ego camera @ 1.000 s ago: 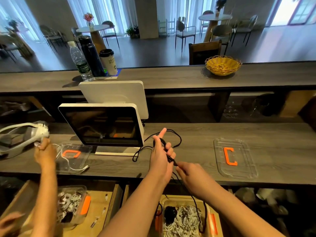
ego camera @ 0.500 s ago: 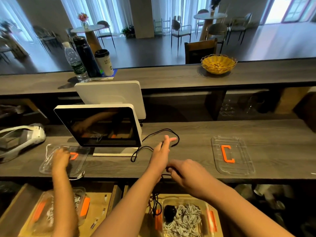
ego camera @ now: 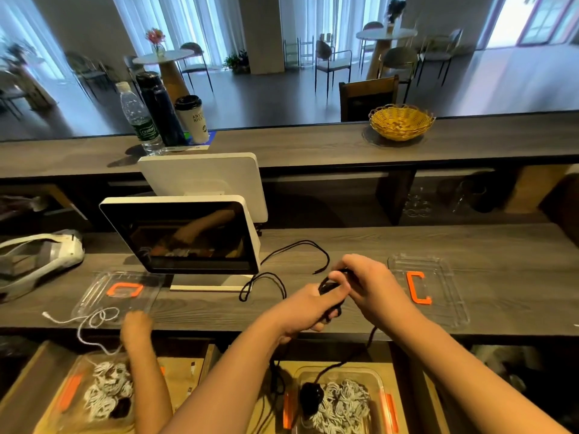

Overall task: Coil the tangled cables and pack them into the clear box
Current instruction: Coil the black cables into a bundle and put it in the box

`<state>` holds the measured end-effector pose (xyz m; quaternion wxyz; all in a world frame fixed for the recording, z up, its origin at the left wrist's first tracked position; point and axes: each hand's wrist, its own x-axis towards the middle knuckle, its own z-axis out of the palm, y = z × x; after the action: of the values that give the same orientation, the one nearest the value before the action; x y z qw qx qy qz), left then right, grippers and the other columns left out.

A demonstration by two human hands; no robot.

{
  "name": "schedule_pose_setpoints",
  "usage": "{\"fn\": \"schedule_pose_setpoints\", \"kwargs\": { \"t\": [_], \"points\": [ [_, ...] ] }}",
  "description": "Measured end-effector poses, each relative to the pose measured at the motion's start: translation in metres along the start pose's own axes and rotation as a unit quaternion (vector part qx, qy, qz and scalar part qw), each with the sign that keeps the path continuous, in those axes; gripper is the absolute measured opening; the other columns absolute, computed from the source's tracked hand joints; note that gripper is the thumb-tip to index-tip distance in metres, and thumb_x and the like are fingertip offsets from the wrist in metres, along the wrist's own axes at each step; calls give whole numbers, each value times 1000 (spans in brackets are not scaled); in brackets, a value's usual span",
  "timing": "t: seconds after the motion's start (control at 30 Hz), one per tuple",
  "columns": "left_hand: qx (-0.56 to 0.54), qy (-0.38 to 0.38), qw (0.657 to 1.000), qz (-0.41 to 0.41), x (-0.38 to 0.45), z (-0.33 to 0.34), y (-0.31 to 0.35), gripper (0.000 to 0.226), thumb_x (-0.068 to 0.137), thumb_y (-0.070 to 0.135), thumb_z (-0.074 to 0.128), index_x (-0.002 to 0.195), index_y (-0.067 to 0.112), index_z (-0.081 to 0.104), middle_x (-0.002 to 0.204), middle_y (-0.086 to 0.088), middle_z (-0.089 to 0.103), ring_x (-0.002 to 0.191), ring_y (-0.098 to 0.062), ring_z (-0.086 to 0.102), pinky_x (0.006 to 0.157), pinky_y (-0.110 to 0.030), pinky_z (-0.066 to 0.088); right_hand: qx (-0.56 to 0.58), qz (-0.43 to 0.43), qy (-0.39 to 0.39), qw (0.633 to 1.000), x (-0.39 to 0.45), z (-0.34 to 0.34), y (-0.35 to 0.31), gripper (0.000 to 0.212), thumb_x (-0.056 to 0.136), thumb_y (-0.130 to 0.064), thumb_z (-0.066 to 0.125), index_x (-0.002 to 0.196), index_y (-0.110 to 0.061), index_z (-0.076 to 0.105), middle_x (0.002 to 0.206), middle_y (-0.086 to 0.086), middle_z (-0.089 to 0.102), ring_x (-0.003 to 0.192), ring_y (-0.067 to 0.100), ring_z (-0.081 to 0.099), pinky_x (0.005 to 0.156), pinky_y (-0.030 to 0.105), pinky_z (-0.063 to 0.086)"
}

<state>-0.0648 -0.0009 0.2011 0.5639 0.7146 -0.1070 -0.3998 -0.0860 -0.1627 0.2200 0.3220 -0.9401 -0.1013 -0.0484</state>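
Note:
A thin black cable (ego camera: 308, 245) loops over the wooden counter and trails down past its front edge. My left hand (ego camera: 308, 308) grips a small bundle of its turns. My right hand (ego camera: 365, 281) pinches the same cable just above that bundle. Below the counter sits the clear box (ego camera: 380, 383) with orange latches, holding white coiled cables and one black coil. Its clear lid (ego camera: 438, 308) with an orange clip lies on the counter to the right of my hands.
A white screen terminal (ego camera: 188, 239) stands left of my hands. Another person's hand (ego camera: 136, 327) works a white cable (ego camera: 94, 319) beside a second lid (ego camera: 94, 300) and box (ego camera: 78, 399). A white headset (ego camera: 37, 261) lies far left. Bottles, a cup and a yellow basket (ego camera: 401, 122) occupy the upper ledge.
My hands rose from the counter's edge and came together over the counter. The right hand now pinches the cable at the left hand's bundle. The other person's hand dropped toward the counter edge.

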Motion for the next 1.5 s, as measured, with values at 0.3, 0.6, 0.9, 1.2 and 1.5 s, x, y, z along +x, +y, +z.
{"fn": "schedule_pose_setpoints", "kwargs": {
  "t": [0.3, 0.6, 0.9, 1.2, 1.5],
  "points": [
    [-69, 87, 993, 45, 0, 6, 5, 37, 105, 46, 37, 130, 28, 57, 95, -5, 72, 78, -15, 67, 77, -28, 58, 121, 81, 69, 987, -3, 3, 5, 11, 98, -33, 56, 90, -26, 60, 77, -9, 66, 70, -2, 60, 60, 17, 46],
    [-361, 98, 923, 93, 5, 13, 11, 43, 104, 48, 32, 132, 35, 62, 128, -9, 68, 121, -18, 64, 103, -39, 48, 190, 109, 44, 975, -7, 12, 4, 26, 103, -30, 47, 84, -29, 64, 77, -5, 68, 75, 3, 62, 68, 27, 50],
    [-549, 168, 808, 130, 23, 18, 9, 45, 104, 50, 35, 133, 28, 61, 89, -7, 68, 88, -18, 61, 96, -37, 45, 185, 145, -47, 971, -12, 32, 0, 25, 104, -29, 45, 89, -30, 65, 79, -12, 66, 75, -1, 60, 66, 23, 46],
    [-531, 283, 785, 148, 29, 2, 8, 43, 105, 51, 32, 131, 30, 59, 66, 3, 48, 53, -7, 33, 52, -22, 28, 68, 124, -134, 981, -23, 51, -3, 26, 105, -31, 40, 106, -18, 63, 92, 3, 68, 84, 20, 63, 75, 36, 49],
    [-251, 350, 885, 176, 27, 7, 4, 37, 103, 53, 32, 122, 45, 62, 71, 4, 40, 57, -6, 30, 54, -23, 27, 11, 81, -158, 984, -28, 40, -13, 25, 100, -35, 44, 94, -18, 61, 86, 6, 67, 76, 24, 61, 73, 47, 53]
  ]
}}
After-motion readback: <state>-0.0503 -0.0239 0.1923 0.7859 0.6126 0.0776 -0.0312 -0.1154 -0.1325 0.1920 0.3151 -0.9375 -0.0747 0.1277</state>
